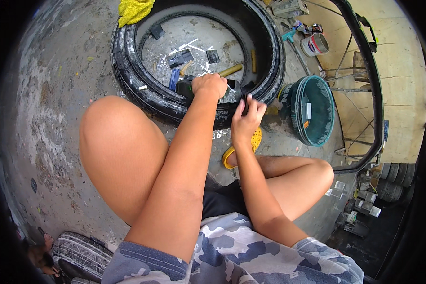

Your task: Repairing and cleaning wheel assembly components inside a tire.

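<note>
A large black tyre (128, 71) lies on its side on the floor in front of my knees. My left hand (210, 86) is closed in a fist over a dark tool (185, 88) at the tyre's near wall; its kind is hidden by the hand. At the tyre's near right edge, my right hand (247, 118) has its fingers bent and drawn together against the black rubber. Whatever lies between those fingertips is too dark to make out. A yellowish rod (231, 70) sticks out just beyond my left hand.
Inside the tyre lie dark patches (180, 58), white strips and a blue item (174, 79). A yellow cloth (135, 10) hangs on its far left rim. To the right stand a green bucket (317, 111), a small pail (315, 45) and a black-framed panel (377, 90). Another tyre (78, 255) lies lower left.
</note>
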`<state>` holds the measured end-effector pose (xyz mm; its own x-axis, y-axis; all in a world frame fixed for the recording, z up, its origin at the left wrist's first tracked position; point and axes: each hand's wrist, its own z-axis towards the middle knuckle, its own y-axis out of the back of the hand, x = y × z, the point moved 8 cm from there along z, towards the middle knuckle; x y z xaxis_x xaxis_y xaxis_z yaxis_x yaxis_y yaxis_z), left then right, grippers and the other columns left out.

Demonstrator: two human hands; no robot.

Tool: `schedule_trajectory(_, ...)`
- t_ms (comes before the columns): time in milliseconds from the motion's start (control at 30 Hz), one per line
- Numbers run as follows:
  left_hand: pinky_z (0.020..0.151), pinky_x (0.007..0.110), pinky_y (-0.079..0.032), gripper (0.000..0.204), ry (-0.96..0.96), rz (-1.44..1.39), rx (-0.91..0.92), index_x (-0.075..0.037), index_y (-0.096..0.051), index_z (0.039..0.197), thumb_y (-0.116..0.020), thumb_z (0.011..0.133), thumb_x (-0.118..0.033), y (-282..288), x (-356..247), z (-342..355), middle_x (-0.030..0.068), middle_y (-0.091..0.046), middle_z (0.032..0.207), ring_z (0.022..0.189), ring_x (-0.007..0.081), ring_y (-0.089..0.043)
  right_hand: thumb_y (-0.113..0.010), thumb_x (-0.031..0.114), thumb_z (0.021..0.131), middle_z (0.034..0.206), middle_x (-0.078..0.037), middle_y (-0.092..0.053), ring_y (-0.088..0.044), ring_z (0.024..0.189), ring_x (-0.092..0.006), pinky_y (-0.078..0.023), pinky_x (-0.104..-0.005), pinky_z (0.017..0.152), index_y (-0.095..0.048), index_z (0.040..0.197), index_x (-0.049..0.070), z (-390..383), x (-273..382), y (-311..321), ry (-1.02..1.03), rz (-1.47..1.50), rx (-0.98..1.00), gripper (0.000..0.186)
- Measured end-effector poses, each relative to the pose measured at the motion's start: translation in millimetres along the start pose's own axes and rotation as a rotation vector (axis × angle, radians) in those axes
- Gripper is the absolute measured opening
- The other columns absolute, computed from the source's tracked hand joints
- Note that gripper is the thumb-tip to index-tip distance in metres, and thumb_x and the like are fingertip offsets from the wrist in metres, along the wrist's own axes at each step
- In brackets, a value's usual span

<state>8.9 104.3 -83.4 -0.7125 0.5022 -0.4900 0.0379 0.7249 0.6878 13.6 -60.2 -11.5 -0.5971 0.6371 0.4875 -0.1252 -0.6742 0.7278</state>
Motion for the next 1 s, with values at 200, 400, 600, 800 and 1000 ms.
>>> schedule_trajectory(200, 0.093, 0.038, -0.044, 0.045, 0.002, 0.055, 0.0, -0.009, -0.063, 0.115, -0.032, 0.094, -0.034, 4.2, -0.9, -2.0, 0.0124, -0.061, 0.119, 0.112, 0.0249, -0.058, -0.064, 0.004, 0.079, 0.09, -0.019, -0.05, -0.055, 0.08, -0.034, -0.047, -0.0406, 0.069, -0.06, 0.105, 0.0, -7.8, 4.0, 3.6, 0.045, -0.006, -0.039, 0.027)
schedule_trajectory(400, 0.095, 0.041, -0.043, 0.048, -0.013, -0.004, 0.042, -0.005, -0.062, 0.114, -0.033, 0.093, -0.037, 4.1, -9.4, -8.2, 0.0184, -0.06, 0.118, 0.111, 0.0301, -0.057, -0.063, 0.011, 0.083, 0.089, -0.018, -0.053, -0.056, 0.079, -0.0325, -0.046, -0.0408, 0.071, -0.062, 0.1, -0.001, 56.7, -24.2, -5.4, -0.113, -0.062, -0.116, 0.021)
schedule_trajectory(600, 0.096, 0.041, -0.042, 0.049, 0.006, 0.011, 0.059, -0.004, -0.061, 0.116, -0.033, 0.094, -0.038, 0.6, -0.4, -2.7, 0.0179, -0.059, 0.119, 0.113, 0.0304, -0.056, -0.066, 0.007, 0.081, 0.085, -0.011, -0.054, -0.055, 0.072, -0.0202, -0.047, -0.0338, 0.067, -0.065, 0.099, 0.0, 6.8, -23.3, 28.9, -0.181, 0.073, -0.018, 0.02)
schedule_trajectory(800, 0.092, 0.038, -0.045, 0.046, -0.012, 0.045, 0.044, -0.008, -0.065, 0.112, -0.034, 0.093, -0.036, 6.3, -5.8, -1.8, 0.0135, -0.062, 0.117, 0.11, 0.0265, -0.059, -0.065, 0.0, 0.079, 0.09, -0.018, -0.05, -0.055, 0.078, -0.0317, -0.047, -0.0381, 0.071, -0.062, 0.104, 0.0, 8.8, 9.5, 8.5, 0.065, -0.014, -0.086, 0.025)
schedule_trajectory(1000, 0.095, 0.041, -0.042, 0.049, -0.003, -0.017, 0.048, -0.005, -0.062, 0.115, -0.033, 0.093, -0.038, 3.7, -1.3, 2.5, 0.0173, -0.06, 0.119, 0.113, 0.0303, -0.056, -0.065, 0.001, 0.079, 0.089, -0.019, -0.049, -0.055, 0.077, -0.0321, -0.047, -0.0391, 0.069, -0.062, 0.101, -0.003, 24.0, 3.4, 4.3, 0.025, -0.024, -0.134, 0.023)
